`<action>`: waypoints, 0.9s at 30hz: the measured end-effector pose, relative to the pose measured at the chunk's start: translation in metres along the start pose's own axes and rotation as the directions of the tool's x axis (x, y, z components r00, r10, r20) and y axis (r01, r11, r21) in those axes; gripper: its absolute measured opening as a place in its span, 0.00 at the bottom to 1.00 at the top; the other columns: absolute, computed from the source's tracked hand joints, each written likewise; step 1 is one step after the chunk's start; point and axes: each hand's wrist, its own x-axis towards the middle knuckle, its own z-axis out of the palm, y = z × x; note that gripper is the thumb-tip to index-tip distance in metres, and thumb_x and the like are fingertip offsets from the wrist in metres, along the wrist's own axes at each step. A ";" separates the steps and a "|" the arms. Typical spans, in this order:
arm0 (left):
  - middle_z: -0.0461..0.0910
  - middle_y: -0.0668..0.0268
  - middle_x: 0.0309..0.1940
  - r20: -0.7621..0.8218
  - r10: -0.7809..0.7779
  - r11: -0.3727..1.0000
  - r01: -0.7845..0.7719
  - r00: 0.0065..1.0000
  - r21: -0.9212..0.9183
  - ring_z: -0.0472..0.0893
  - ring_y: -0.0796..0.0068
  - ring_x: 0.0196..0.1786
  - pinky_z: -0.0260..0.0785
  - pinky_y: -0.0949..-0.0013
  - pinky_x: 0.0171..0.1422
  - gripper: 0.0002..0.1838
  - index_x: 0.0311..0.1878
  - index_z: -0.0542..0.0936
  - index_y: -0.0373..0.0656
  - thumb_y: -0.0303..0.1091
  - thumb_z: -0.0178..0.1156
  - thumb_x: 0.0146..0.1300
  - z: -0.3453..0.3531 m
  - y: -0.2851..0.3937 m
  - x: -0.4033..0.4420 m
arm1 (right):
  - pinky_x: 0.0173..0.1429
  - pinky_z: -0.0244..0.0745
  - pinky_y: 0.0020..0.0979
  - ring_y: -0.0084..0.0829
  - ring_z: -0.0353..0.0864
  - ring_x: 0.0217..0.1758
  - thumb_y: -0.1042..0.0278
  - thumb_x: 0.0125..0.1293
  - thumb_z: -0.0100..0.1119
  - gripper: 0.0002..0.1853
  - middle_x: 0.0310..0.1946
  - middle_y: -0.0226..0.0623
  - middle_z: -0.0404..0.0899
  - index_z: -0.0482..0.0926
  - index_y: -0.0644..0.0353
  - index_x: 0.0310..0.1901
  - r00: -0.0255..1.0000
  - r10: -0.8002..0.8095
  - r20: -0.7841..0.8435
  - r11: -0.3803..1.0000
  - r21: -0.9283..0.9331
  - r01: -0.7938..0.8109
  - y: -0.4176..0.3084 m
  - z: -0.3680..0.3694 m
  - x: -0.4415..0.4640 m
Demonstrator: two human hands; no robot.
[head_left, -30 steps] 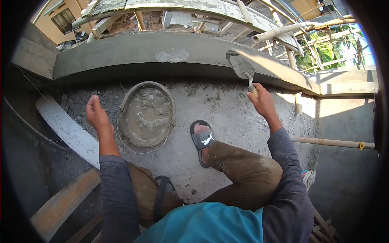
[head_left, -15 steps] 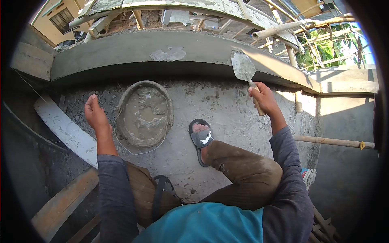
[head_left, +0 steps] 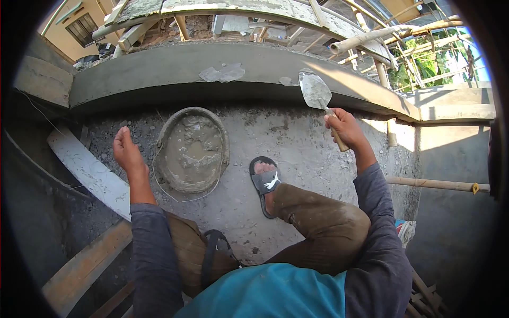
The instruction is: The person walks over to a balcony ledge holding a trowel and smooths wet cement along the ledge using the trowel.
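Observation:
My right hand (head_left: 347, 129) is wrapped round the wooden handle of a trowel (head_left: 315, 90). The trowel's blade, smeared with grey mortar, lies over the front edge of a smooth concrete ledge (head_left: 154, 68). A small wet mortar patch (head_left: 287, 81) is just left of the blade, and a larger mortar patch (head_left: 222, 72) sits farther left. My left hand (head_left: 128, 152) is raised beside a round bucket (head_left: 225, 139) of wet mortar (head_left: 197, 153), not touching it. Its fingers point upward, close to one another, with nothing visible in them.
The bucket's thin wire handle (head_left: 183, 201) hangs over its near side. A white curved board (head_left: 90, 169) and a wooden plank (head_left: 87, 265) lie at left. A bamboo pole (head_left: 429, 183) juts in from the right. Bamboo scaffolding (head_left: 371, 40) stands beyond the ledge. My sandalled foot (head_left: 265, 183) is right of the bucket.
The trowel has shifted slightly left and up along the ledge. A small mortar patch now shows left of its blade. My left hand keeps its pose; the whole view has shifted slightly.

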 end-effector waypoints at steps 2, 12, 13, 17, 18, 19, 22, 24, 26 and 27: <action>0.77 0.73 0.48 0.005 0.001 1.000 -0.001 1.000 -0.005 0.72 0.81 0.50 0.62 0.69 0.50 0.20 0.53 0.76 0.46 0.50 0.60 0.66 0.001 -0.004 0.002 | 0.26 0.72 0.26 0.20 0.72 0.23 0.60 0.66 0.57 0.16 0.28 0.27 0.75 0.76 0.60 0.50 0.999 0.007 -0.031 1.000 0.024 -0.006 0.000 -0.001 -0.003; 0.78 0.73 0.48 0.040 -0.003 0.999 0.001 0.999 0.039 0.73 0.82 0.49 0.62 0.70 0.48 0.20 0.53 0.77 0.46 0.50 0.59 0.66 0.004 -0.017 0.010 | 0.25 0.72 0.25 0.19 0.71 0.23 0.57 0.67 0.57 0.15 0.28 0.26 0.75 0.75 0.58 0.49 0.999 -0.007 0.044 0.999 -0.031 0.009 -0.004 0.015 -0.001; 0.78 0.73 0.48 0.031 -0.003 0.999 0.002 1.000 0.043 0.73 0.82 0.49 0.62 0.70 0.48 0.20 0.53 0.77 0.46 0.50 0.59 0.67 0.004 -0.017 0.010 | 0.25 0.72 0.25 0.19 0.71 0.23 0.57 0.67 0.57 0.15 0.28 0.26 0.75 0.75 0.58 0.49 0.999 -0.009 0.039 1.000 -0.026 0.010 0.001 0.010 -0.001; 0.78 0.73 0.49 0.017 0.001 0.998 -0.002 1.000 0.058 0.73 0.81 0.50 0.62 0.70 0.49 0.21 0.54 0.76 0.46 0.50 0.59 0.66 0.006 -0.012 0.005 | 0.25 0.72 0.25 0.19 0.72 0.24 0.57 0.68 0.56 0.15 0.30 0.28 0.75 0.74 0.57 0.50 0.997 0.067 -0.024 0.997 0.036 -0.066 0.015 -0.005 -0.004; 0.78 0.72 0.49 0.021 0.001 0.998 -0.002 1.000 0.062 0.73 0.81 0.50 0.62 0.70 0.49 0.21 0.54 0.76 0.46 0.50 0.59 0.66 0.007 -0.010 0.004 | 0.25 0.73 0.25 0.19 0.72 0.24 0.57 0.68 0.56 0.15 0.30 0.29 0.75 0.74 0.57 0.50 0.995 0.098 -0.011 0.988 0.123 -0.096 0.017 -0.005 -0.006; 0.78 0.72 0.50 0.026 0.001 0.998 -0.003 1.000 0.066 0.73 0.80 0.50 0.62 0.70 0.50 0.21 0.54 0.76 0.46 0.50 0.59 0.66 0.009 -0.009 0.003 | 0.25 0.73 0.25 0.19 0.72 0.24 0.57 0.68 0.56 0.15 0.30 0.29 0.75 0.74 0.57 0.50 0.995 0.099 -0.013 0.987 0.125 -0.097 0.018 -0.003 -0.006; 0.78 0.71 0.50 0.029 0.014 0.997 -0.016 0.999 0.070 0.73 0.79 0.51 0.62 0.69 0.51 0.22 0.55 0.76 0.45 0.50 0.59 0.66 0.013 -0.011 0.001 | 0.26 0.73 0.25 0.20 0.73 0.25 0.56 0.69 0.56 0.15 0.32 0.30 0.76 0.74 0.57 0.49 0.989 0.061 0.134 0.949 0.299 -0.098 0.021 0.008 -0.002; 0.78 0.70 0.51 0.033 0.009 0.998 -0.011 0.999 0.069 0.73 0.79 0.52 0.62 0.68 0.52 0.22 0.55 0.76 0.45 0.50 0.59 0.66 0.014 -0.012 0.002 | 0.26 0.73 0.26 0.22 0.73 0.23 0.57 0.69 0.56 0.12 0.30 0.30 0.76 0.75 0.58 0.43 0.987 0.049 0.152 0.954 0.286 -0.091 0.025 0.014 0.001; 0.77 0.70 0.51 0.033 0.004 0.998 -0.006 0.999 0.068 0.73 0.78 0.52 0.62 0.67 0.53 0.22 0.55 0.76 0.45 0.51 0.58 0.67 0.012 -0.013 0.005 | 0.25 0.72 0.26 0.22 0.73 0.23 0.58 0.69 0.56 0.12 0.30 0.30 0.76 0.74 0.58 0.42 0.995 0.048 0.089 0.953 0.293 -0.072 0.028 0.015 -0.004; 0.77 0.70 0.51 0.033 0.005 0.998 -0.007 0.999 0.067 0.72 0.78 0.53 0.62 0.66 0.53 0.23 0.55 0.76 0.44 0.51 0.58 0.66 0.010 -0.014 0.008 | 0.24 0.72 0.26 0.22 0.73 0.23 0.58 0.68 0.56 0.12 0.30 0.30 0.76 0.74 0.58 0.41 0.997 0.074 0.014 0.964 0.256 -0.075 0.031 0.010 -0.006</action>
